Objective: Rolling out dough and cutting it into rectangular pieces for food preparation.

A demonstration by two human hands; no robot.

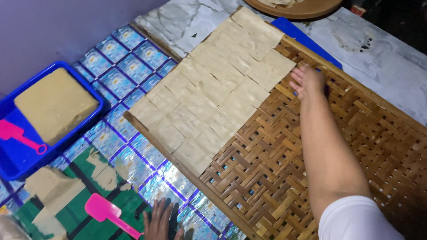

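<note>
Flat squares of pale dough sheets (pixel 216 89) are laid edge to edge over the far half of a woven bamboo tray (pixel 329 172) on the worktop (pixel 397 70). The right hand (pixel 308 81) is rested just beside the last row — fingers pressed together, nothing pinched. The left hand (pixel 160 236) is laid flat on the foil covering (fingers spread) near a pink scraper (pixel 110 216). A blue tub (pixel 3 162) holds a dough block (pixel 56 104).

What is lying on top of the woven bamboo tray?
Flat pale dough squares cover the far half of the woven bamboo tray, edges touching. The right hand rests beside them. The weave beneath the squares is hidden.
</note>
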